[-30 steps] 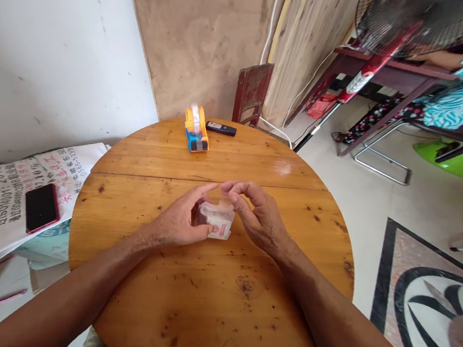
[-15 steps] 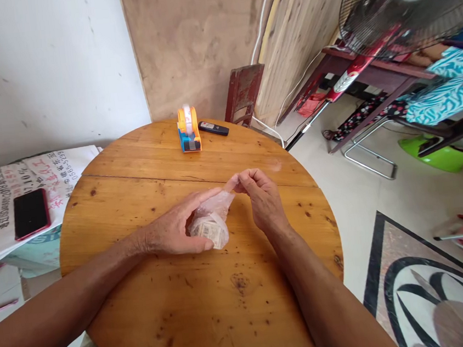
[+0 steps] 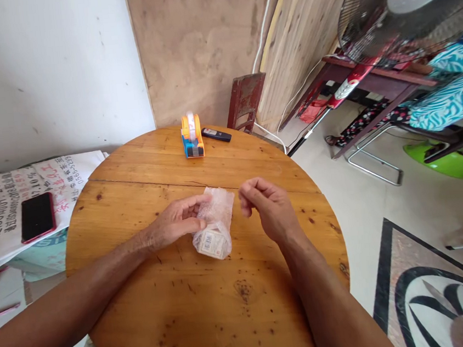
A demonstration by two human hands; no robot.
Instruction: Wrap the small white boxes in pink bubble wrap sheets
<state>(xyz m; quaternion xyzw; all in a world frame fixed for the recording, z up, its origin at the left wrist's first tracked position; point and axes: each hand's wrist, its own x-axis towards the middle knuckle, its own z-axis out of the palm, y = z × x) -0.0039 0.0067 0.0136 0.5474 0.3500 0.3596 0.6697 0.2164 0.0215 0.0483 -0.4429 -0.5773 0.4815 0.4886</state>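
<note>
To do this well, the left hand [image 3: 174, 219] should probably be holding the wrap [image 3: 221, 207] lightly, so the box [image 3: 213, 244] inside is not sliding. Its thumb and fingers are resting spread apart, tips touching the wrap. The right hand [image 3: 268, 205] is hanging just beside, fingers curling in; I cannot tell if they are pinching anything. The wrap is lying on the table [image 3: 180, 311], looking clear, bubbly and crinkly, with the pale, printed box showing through its near end
</note>
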